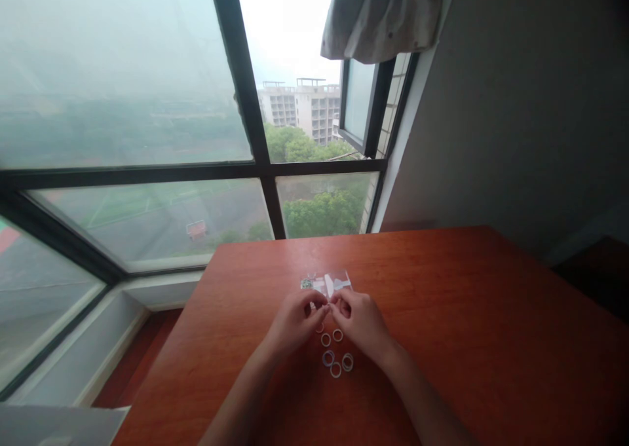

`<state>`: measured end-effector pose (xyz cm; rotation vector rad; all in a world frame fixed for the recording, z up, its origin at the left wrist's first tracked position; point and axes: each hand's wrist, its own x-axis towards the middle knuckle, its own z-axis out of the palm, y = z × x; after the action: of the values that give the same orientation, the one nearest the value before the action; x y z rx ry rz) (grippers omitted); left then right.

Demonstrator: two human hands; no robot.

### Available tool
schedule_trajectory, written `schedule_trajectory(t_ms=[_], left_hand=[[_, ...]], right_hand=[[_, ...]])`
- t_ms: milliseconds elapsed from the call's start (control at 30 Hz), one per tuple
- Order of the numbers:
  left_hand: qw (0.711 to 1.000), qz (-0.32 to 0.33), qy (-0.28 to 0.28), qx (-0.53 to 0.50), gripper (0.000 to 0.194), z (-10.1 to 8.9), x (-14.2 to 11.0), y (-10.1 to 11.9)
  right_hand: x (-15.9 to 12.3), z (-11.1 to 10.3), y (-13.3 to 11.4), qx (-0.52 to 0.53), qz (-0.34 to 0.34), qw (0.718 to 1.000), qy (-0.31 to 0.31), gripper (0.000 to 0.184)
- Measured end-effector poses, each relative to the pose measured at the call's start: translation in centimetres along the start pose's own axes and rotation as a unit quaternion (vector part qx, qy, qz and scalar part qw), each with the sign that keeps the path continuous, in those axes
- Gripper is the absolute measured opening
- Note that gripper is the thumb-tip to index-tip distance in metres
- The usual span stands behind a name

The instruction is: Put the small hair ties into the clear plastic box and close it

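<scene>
My left hand [299, 318] and my right hand [358, 318] meet over the table, thumbs and index fingertips pinched close together. What they hold between the fingertips is too small to make out. Just beyond them lies a clear plastic packet or sheet [339, 283] with a white piece and a greenish printed patch [307, 283]. Several thin rings, like narrow tape rolls, lie on the wood between my forearms: a pale ring [337, 329], a bluish ring [328, 352] and a greyish ring [347, 357] among them. A reddish ring [320, 329] is partly hidden by my left hand.
The reddish-brown wooden table [442, 302] extends to both sides. Behind it stand dark-framed windows [265, 169], with one pane swung outward and a curtain [383, 20] hanging above. A grey wall [511, 118] rises on the right, and a low white ledge [118, 328] runs along the left.
</scene>
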<state>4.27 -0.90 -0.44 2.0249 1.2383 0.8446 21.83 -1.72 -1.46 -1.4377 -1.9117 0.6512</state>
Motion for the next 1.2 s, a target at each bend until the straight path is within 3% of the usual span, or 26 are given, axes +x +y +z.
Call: schedule_trajectory(t_ms=[133,300,733,1200], left_hand=[[1.0,-0.006,0.006,0.021,0.013,0.3,0.0,-0.2],[0.994,-0.022,0.066,0.082,0.012,0.2,0.1,-1.1],[0.987,-0.031,0.085,0.136,0.012,0.7,0.4,-1.8],[0.983,-0.039,0.109,0.143,0.015,-1.0,0.2,-1.8]], right_hand=[[0.0,-0.1,-0.2,0.001,-0.003,1.0,0.012,0.007],[0.2,-0.5,-0.1,-0.02,0.011,1.0,0.005,0.008],[0.1,-1.2,0.9,-0.106,0.043,0.989,-0.099,0.012],[-0.5,-1.6,0.3,-0.13,0.03,0.968,-0.215,0.013]])
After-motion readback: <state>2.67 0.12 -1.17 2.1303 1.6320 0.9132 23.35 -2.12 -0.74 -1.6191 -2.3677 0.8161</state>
